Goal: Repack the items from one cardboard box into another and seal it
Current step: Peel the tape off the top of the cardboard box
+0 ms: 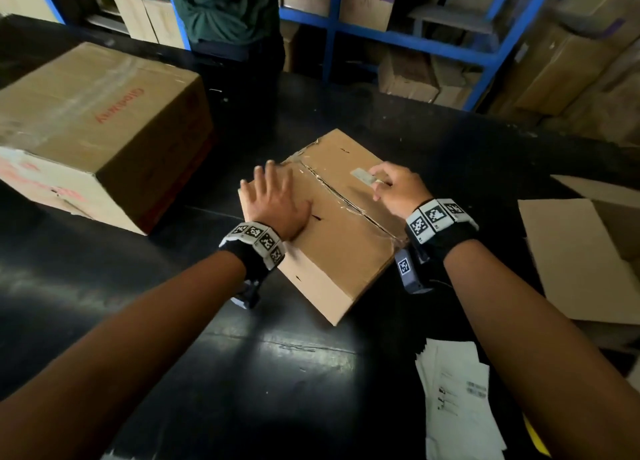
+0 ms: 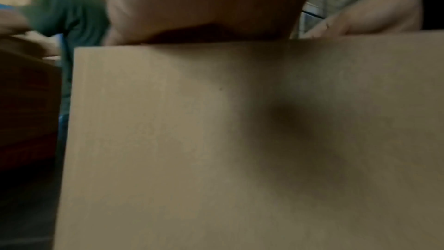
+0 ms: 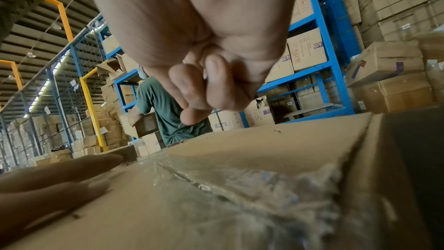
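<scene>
A small closed cardboard box sits mid-table, with wrinkled clear tape along its top seam. My left hand lies flat, fingers spread, on the box's top left part. My right hand hovers over the top right part and pinches a small flat grey piece between thumb and fingers. The left wrist view shows the box's side wall under my palm. In the right wrist view the curled right fingers hang above the taped seam, and my flat left fingers rest on the lid.
A large taped box stands at the left of the black table. An open box with spread flaps lies at the right edge. Loose papers lie front right. A person in a green shirt stands beyond, before blue shelves of cartons.
</scene>
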The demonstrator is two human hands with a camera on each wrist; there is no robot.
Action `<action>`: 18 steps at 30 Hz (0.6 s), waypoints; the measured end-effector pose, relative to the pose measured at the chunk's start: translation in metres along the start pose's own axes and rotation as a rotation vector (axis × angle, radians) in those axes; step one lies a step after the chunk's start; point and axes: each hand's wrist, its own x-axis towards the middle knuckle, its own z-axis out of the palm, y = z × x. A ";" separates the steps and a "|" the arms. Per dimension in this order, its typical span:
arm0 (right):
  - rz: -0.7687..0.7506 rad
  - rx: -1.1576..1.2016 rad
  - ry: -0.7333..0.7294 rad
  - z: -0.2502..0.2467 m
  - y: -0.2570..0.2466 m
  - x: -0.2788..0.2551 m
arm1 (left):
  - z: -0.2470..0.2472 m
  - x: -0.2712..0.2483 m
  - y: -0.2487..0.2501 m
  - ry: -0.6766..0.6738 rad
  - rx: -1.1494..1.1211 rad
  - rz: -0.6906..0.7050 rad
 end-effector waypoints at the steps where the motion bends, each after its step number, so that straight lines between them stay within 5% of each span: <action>1: 0.004 -0.008 -0.007 0.002 -0.002 0.003 | 0.001 0.002 0.002 -0.014 0.007 -0.100; 5: 0.018 -0.021 -0.014 0.004 -0.011 0.010 | 0.006 0.014 0.005 0.035 0.063 -0.130; 11: 0.039 -0.034 0.025 -0.007 -0.009 0.014 | 0.004 0.041 0.007 0.072 0.087 0.119; 18: 0.054 -0.104 0.094 -0.019 -0.008 0.021 | 0.002 0.060 0.032 -0.051 0.078 0.455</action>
